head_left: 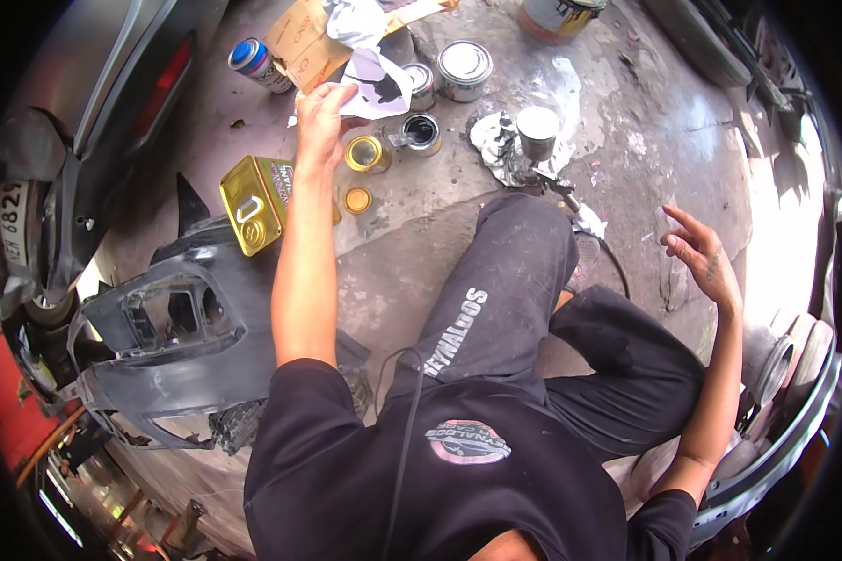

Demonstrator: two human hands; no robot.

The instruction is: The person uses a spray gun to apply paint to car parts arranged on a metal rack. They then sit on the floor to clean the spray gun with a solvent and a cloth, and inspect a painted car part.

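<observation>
My left hand (320, 126) is stretched out ahead, its fingers closed on the edge of a white sheet of paper (393, 97) with a black smear on it. Just beyond that hand lies a brown printed paper (299, 47) with a crumpled white wad (355, 22) on it. Close to its wrist stand an open gold can (366, 154) and an open can of black paint (422, 135). Away to the right, my right hand (706, 266) hangs over the floor, fingers apart, holding nothing.
A yellow rectangular tin (254, 206) stands left of my left forearm, near a dark plastic body panel (173, 327). Lidded cans (465, 70) stand further off. A spray gun's cup (538, 131) rises from stained cloth, with a hose (616, 260) trailing. A car (150, 75) is at left.
</observation>
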